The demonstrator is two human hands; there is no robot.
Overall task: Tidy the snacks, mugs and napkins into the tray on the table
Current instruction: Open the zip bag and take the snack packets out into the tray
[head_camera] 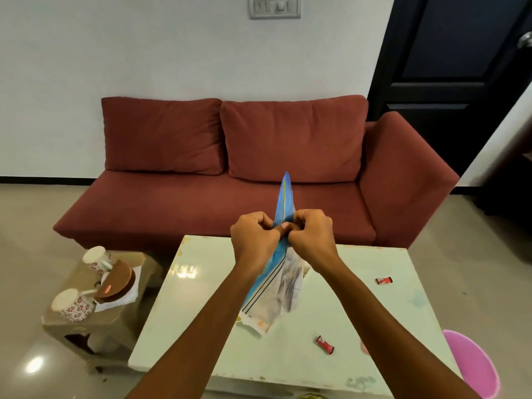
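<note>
A blue snack packet [283,197] with a clear lower part hangs above the white table [201,326]. My left hand [253,240] and my right hand [312,234] both pinch it near its middle, thumbs touching. Two small red candy wrappers lie on the table, one [384,280] at the right, one [324,344] nearer me. Two white mugs with a red flower pattern [96,259] [72,306] lie on their sides on a low cardboard box [83,326] at the left, beside a brown round holder [116,283] on white napkins [129,295]. No tray is in view.
A red sofa [230,168] stands behind the table against the white wall. A pink plastic bin [472,367] sits at the table's right near corner. A dark door [449,67] is at the back right.
</note>
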